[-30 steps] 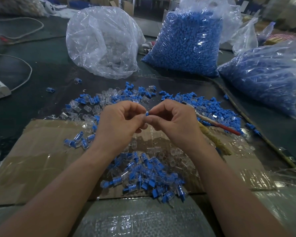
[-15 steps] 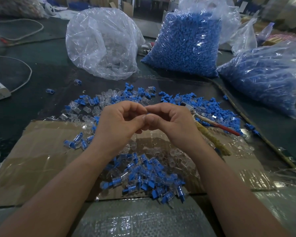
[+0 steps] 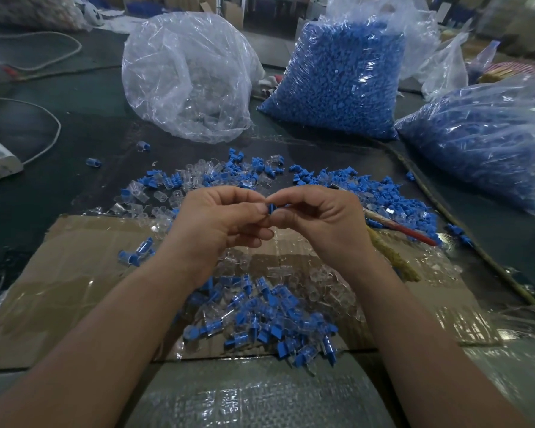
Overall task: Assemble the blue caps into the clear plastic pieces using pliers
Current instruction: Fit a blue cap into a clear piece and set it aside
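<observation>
Here both hands meet above the middle of the worktop (image 3: 59, 186): the left hand (image 3: 217, 223) and the right hand (image 3: 318, 220) each pinch a small blue cap (image 3: 271, 209) between thumb and fingertips, so both grips are closed on it; whether a clear piece is already on it cannot be told. Below the wrists, a heap of joined blue-and-clear pieces (image 3: 260, 322) lies on a taped cardboard sheet (image 3: 74, 288). Beyond the hands, loose blue caps and clear pieces (image 3: 229, 174) are scattered together. Just right of the right hand lie red-handled pliers (image 3: 408, 234), untouched. Farther back stand a bag of clear pieces (image 3: 189, 78) and two bags of blue caps (image 3: 337, 78), (image 3: 476, 143).
</observation>
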